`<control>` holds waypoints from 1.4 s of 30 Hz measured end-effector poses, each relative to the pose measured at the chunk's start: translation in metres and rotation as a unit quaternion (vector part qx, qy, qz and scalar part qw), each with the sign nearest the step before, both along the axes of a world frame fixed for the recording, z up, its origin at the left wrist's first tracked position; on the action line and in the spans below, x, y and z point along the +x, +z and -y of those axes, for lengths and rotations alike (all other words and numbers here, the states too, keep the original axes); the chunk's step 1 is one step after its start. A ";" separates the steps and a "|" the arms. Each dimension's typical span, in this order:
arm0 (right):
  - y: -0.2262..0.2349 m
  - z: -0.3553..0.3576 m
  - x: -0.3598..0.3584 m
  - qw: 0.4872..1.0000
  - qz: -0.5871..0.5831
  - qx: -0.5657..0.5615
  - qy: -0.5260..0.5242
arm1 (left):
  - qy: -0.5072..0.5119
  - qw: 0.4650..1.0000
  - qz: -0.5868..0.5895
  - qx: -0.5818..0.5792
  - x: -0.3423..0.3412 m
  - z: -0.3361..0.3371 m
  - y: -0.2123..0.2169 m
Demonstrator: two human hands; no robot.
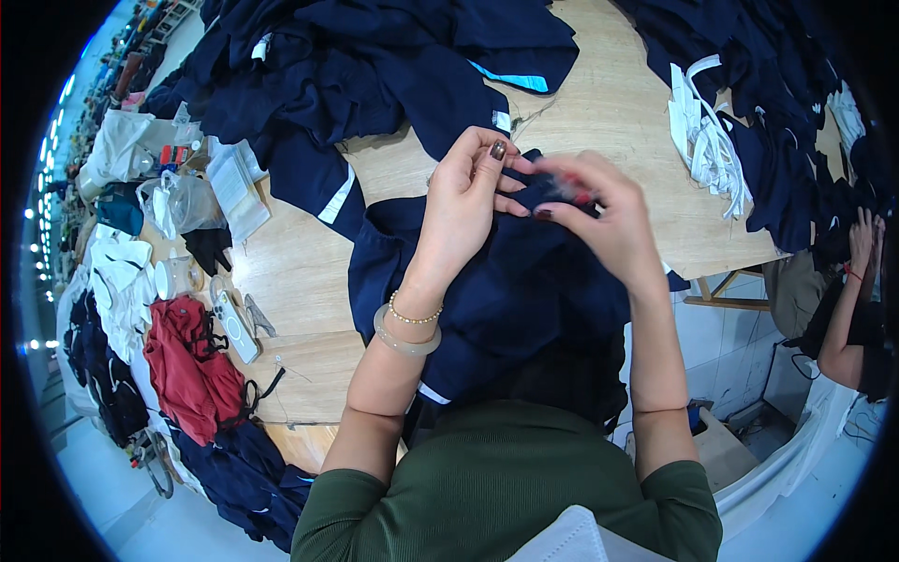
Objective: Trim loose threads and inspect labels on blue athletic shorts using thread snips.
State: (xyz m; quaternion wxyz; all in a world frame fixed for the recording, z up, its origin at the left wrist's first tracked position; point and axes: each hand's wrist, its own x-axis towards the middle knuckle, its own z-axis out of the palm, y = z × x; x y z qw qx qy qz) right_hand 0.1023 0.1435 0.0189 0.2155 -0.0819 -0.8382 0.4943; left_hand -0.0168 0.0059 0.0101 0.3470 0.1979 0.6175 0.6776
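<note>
A navy blue garment (524,290) lies bunched over the table's near edge and down onto my lap. My left hand (468,178) pinches a fold of it near the far end, thumb raised against the fingers. Close on its right, my right hand (604,211) is curled round a small red and grey thing (573,184), smeared by motion, so its kind cannot be made out. Dark cloth shows between the two hands. A bead bracelet and a pale bangle circle my left wrist.
A heap of navy garments (318,80) covers the far side of the wooden table (290,290). White strips (707,140) lie at the right. Along the left are a red garment (187,365), a phone (236,328) and plastic bags (183,201). Another person's hands (863,239) show far right.
</note>
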 end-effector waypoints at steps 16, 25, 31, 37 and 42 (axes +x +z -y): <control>-0.018 -0.011 -0.025 0.952 0.055 -0.301 0.007 | -0.002 0.987 -0.160 -0.011 0.016 0.000 -0.014; -0.018 -0.011 -0.025 0.927 0.074 -0.367 -0.001 | 0.044 0.951 -0.307 -0.014 0.017 -0.004 -0.016; -0.030 -0.050 -0.026 0.917 0.075 -0.388 -0.046 | 0.031 0.972 -0.232 -0.012 0.014 -0.003 -0.019; -0.046 -0.096 -0.022 0.952 0.066 -0.141 -0.265 | 0.032 0.987 -0.154 -0.004 0.012 -0.002 -0.013; -0.030 -0.088 0.000 0.957 0.069 -0.081 -0.268 | 0.029 0.991 -0.133 -0.008 0.008 -0.001 -0.011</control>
